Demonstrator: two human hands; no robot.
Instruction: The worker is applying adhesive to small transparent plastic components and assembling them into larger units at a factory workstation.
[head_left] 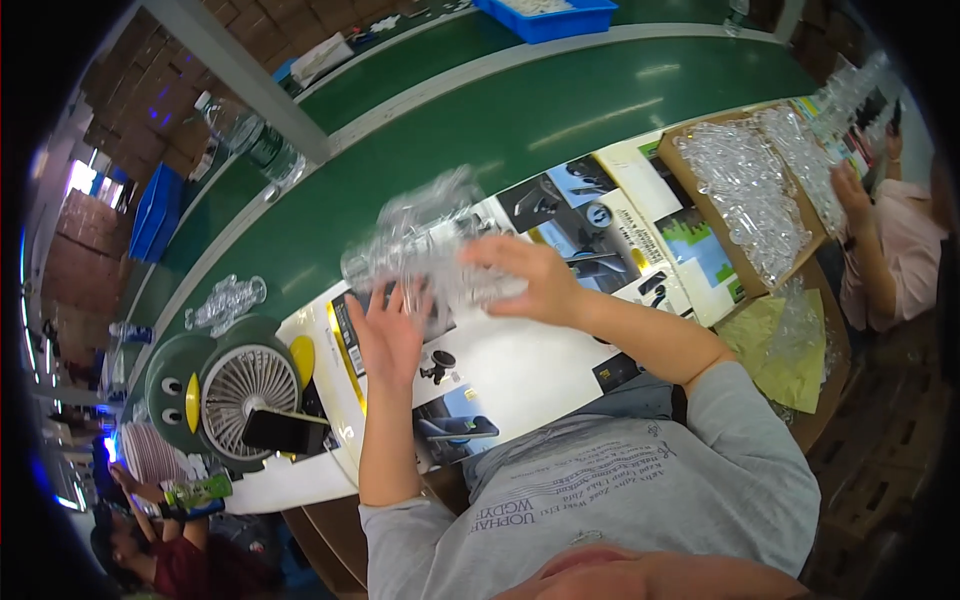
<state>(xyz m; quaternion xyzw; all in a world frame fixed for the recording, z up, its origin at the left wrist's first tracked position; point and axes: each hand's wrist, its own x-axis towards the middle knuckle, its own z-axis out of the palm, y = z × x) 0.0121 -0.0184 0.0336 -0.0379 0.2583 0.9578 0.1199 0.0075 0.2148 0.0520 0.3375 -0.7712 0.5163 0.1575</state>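
Head view: left hand [385,338], fingers spread, palm showing; right hand [535,280], fingers parted, any pinch lost to blur; clear plastic pieces [425,225] right at the fingertips, mid-handling I'd judge; a well-filled carton [714,218] suggests plenty left; fan [245,380] crowds left, carton right; open green tabletop [470,135] ahead, pale rail [450,86] beyond.

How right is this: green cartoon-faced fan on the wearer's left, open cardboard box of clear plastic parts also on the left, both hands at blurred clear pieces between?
One error: the open cardboard box of clear plastic parts is on the wearer's right, per the head view. The green cartoon-faced fan and hands are as stated.
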